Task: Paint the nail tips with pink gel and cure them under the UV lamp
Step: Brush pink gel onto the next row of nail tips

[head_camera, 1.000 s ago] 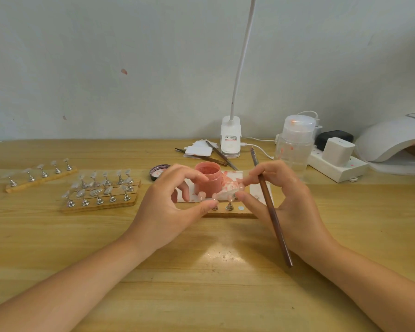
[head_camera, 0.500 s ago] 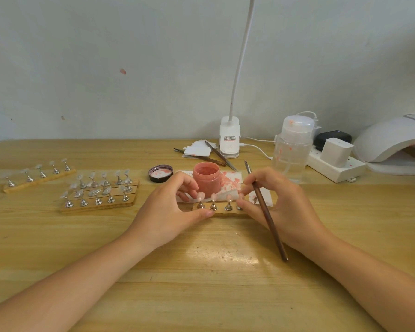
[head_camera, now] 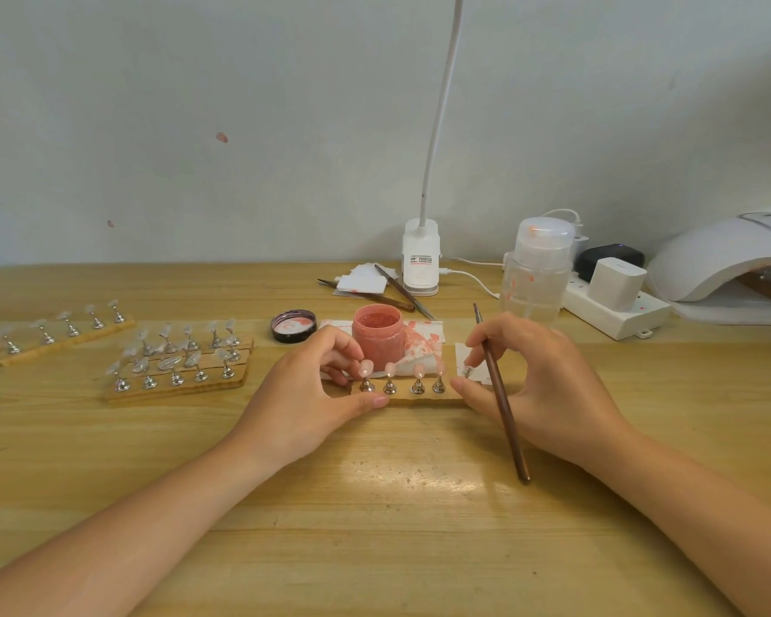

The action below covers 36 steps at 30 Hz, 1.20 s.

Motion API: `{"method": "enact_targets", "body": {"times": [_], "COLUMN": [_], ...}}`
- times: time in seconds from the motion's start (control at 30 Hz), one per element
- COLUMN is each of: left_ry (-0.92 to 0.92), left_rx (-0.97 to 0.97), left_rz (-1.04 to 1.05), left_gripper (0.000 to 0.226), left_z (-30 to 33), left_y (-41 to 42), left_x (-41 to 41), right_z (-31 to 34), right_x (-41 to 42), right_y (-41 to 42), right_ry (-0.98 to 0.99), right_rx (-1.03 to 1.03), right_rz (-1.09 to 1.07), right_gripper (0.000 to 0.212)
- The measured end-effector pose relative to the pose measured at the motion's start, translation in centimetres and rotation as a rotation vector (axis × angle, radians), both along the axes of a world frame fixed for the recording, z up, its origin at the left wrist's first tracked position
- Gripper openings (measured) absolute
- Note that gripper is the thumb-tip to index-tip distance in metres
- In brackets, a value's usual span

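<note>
Resting lower now, nail strip point(head_camera: 412, 396) between hands

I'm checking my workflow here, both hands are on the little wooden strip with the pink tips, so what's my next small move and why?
Probably lift the wooden strip and carry it right toward the UV lamp. Its four visible nail tips already look pink, your left hand and right hand grip its two ends, and the brush sits idle, tucked in the right hand.
</note>
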<state>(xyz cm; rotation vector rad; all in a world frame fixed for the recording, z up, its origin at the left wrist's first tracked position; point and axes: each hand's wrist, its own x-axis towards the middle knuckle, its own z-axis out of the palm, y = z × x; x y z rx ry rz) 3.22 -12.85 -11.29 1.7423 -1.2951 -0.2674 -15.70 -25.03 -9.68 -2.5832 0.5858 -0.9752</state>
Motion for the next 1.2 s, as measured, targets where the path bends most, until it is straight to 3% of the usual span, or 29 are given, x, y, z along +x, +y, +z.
{"method": "enact_targets", "body": {"times": [0.5,0.67,0.77,0.9,1.07,1.2], "left_ry": [-0.027,-0.154,-0.32,-0.483,-0.491,-0.466], "left_rx": [0.0,-0.017,-0.16,-0.329,-0.353,-0.384], "left_rz": [0.002,0.051,0.09,-0.044,-0.121,-0.122], "left_gripper": [0.039,0.038,0.031,0.018,0.03,0.026], "left_z": [0.1,0.3,0.7,1.1,1.1,1.1], "left_y": [0.1,0.4,0.7,0.9,0.8,0.8], "left_x": [-0.1,-0.7,-1.3,-1.8,-2.1,-2.2], "right_z": [-0.7,-0.1,0.1,-0.1,-0.7,-0.8], "right_x": [0.1,0.3,0.6,1.3,2.0,2.1], "right_y": [-0.5,0.5,1.6,2.9,3.6,3.8], "right_ry": [-0.215,-0.327,-0.373,-0.382,-0.343,-0.36], "right_rx": [0.273,0.216,0.159,0.117,0.089,0.079], "right_rz": [0.01,0.05,0.118,0.221,0.281,0.294], "right_gripper": [0.024,0.028,0.027,0.023,0.023,0.024]}}
